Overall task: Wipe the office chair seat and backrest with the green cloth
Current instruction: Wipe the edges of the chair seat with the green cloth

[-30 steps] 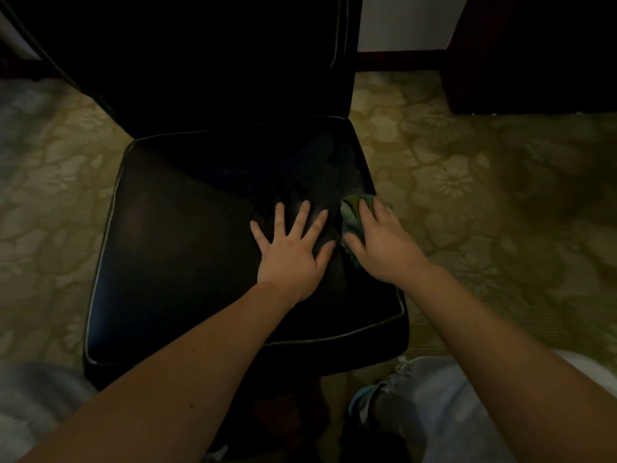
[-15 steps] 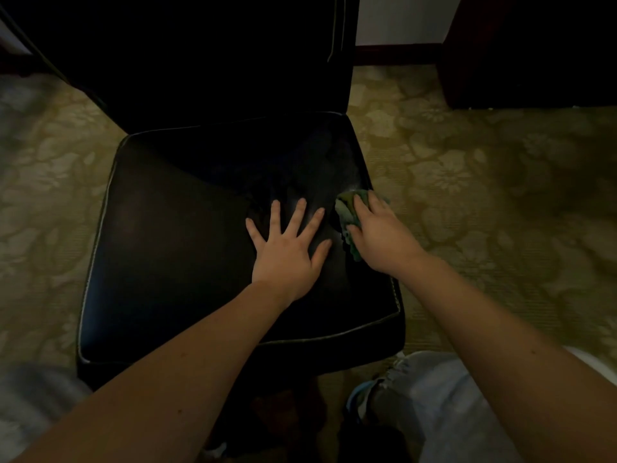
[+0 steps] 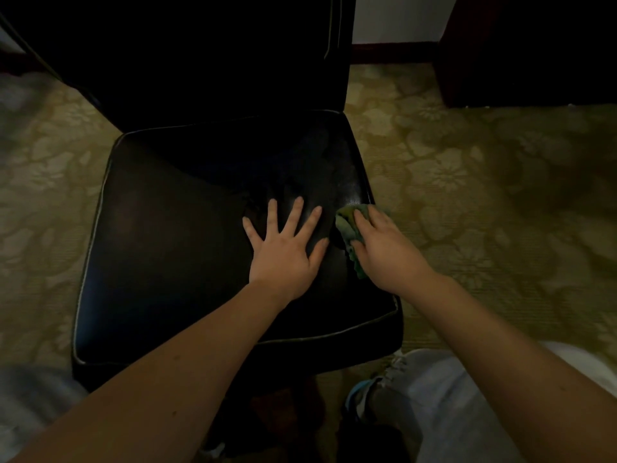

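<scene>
Your right hand [image 3: 384, 248] presses the bunched green cloth [image 3: 347, 228] at the seat [image 3: 167, 245] right edge, left hand [image 3: 287, 252] spread flat beside it; seat wiping underway, backrest [image 3: 200, 61] probably left.

Showing olive floral carpet [image 3: 467, 195] filling both sides, pale wall [image 3: 394, 18] at top centre, dark furniture [image 3: 534, 45] looming upper right.
</scene>
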The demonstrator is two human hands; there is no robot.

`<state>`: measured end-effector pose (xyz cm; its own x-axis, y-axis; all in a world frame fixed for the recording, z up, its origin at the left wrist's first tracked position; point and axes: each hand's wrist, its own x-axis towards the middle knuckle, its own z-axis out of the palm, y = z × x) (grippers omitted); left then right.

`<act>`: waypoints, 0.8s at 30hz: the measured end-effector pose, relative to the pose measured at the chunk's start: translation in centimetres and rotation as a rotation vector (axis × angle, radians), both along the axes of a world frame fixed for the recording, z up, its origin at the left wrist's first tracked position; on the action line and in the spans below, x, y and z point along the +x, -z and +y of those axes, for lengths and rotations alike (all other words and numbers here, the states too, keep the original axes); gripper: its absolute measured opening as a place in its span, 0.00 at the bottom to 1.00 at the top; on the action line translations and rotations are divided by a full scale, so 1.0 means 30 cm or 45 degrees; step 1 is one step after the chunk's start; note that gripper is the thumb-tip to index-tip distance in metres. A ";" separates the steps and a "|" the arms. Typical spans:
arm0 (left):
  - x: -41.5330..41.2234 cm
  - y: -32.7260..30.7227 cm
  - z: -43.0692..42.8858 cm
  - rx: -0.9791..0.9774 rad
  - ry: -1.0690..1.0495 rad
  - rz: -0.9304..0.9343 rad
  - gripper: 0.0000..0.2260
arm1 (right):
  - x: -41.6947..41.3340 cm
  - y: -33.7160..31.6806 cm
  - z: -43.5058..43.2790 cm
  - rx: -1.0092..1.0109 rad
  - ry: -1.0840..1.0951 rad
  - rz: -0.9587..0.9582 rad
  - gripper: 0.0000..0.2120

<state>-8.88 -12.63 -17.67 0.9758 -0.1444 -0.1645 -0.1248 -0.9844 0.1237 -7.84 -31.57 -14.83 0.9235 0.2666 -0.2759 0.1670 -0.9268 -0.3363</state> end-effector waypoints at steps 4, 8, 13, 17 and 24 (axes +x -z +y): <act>0.004 0.002 -0.002 -0.015 -0.014 -0.002 0.27 | 0.047 -0.006 0.006 0.054 0.051 -0.006 0.28; 0.007 0.001 -0.002 -0.007 -0.016 0.005 0.28 | 0.024 -0.007 0.004 0.057 0.069 0.007 0.28; 0.002 -0.004 0.000 -0.007 -0.007 -0.001 0.27 | -0.030 0.006 -0.012 0.032 0.045 0.018 0.29; 0.001 -0.008 -0.003 -0.011 -0.008 0.005 0.27 | 0.002 0.013 -0.003 0.063 0.076 0.012 0.28; 0.004 -0.010 -0.006 -0.014 -0.014 0.022 0.27 | 0.019 0.013 -0.001 0.085 0.087 -0.010 0.28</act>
